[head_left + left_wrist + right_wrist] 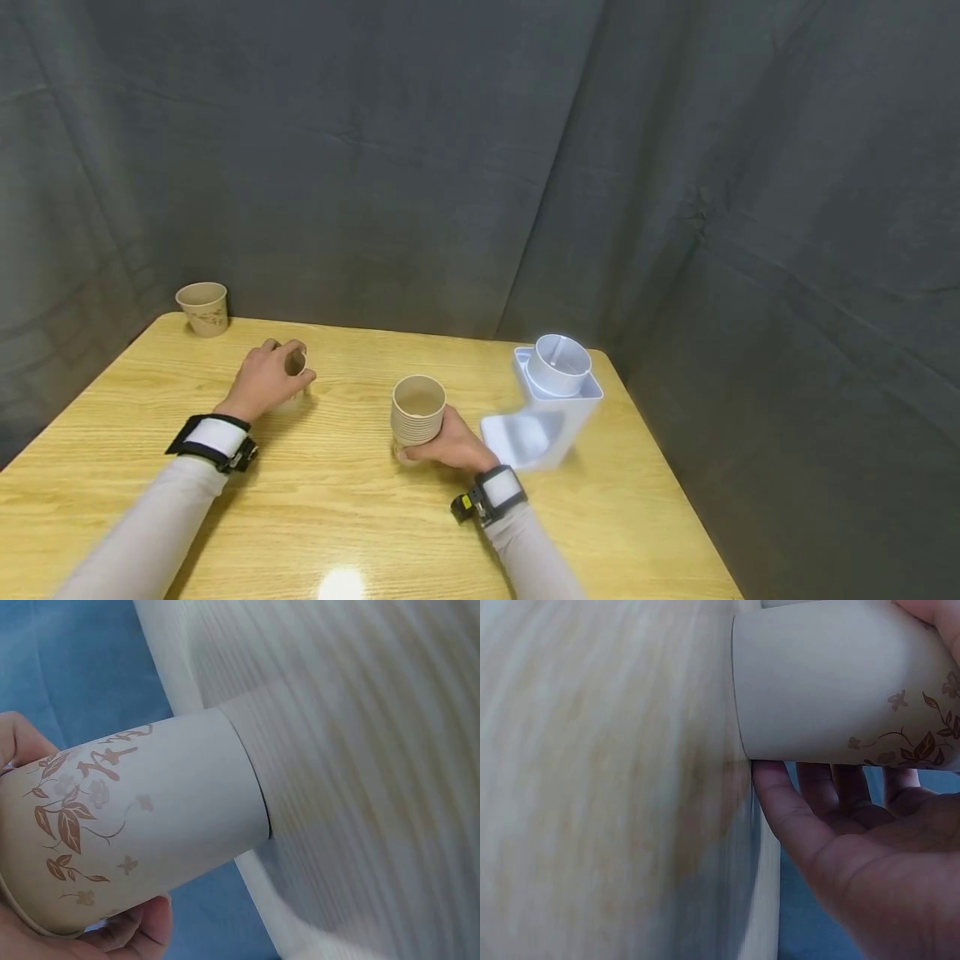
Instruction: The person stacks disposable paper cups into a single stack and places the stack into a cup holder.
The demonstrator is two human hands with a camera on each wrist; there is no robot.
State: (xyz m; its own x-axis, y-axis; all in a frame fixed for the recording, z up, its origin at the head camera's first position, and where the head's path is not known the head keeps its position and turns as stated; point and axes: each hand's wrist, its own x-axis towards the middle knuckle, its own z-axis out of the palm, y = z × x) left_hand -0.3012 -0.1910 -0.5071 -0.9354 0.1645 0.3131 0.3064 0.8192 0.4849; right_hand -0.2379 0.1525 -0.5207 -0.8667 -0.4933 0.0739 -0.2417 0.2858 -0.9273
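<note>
My left hand [264, 379] grips a paper cup [172, 802] from above, around its rim, on the left half of the table. In the left wrist view the cup is pale with a brown leaf-and-flower print, its base at the tabletop. Near the table's middle, my right hand [453, 442] holds a stack of nested paper cups [411, 427] from the right side, low down. The stack stands upright, and its several rims show under the open top. In the right wrist view, the lowest cup's base [780, 690] meets the table, with fingers along its side.
Another printed paper cup [208, 315] stands upright at the table's back left corner. To the right of the stack is a white plastic stand [570, 417] with a round white tube [551, 379] on top and a flat foot. A dark grey curtain [337, 167] hangs behind the wooden table [322, 508].
</note>
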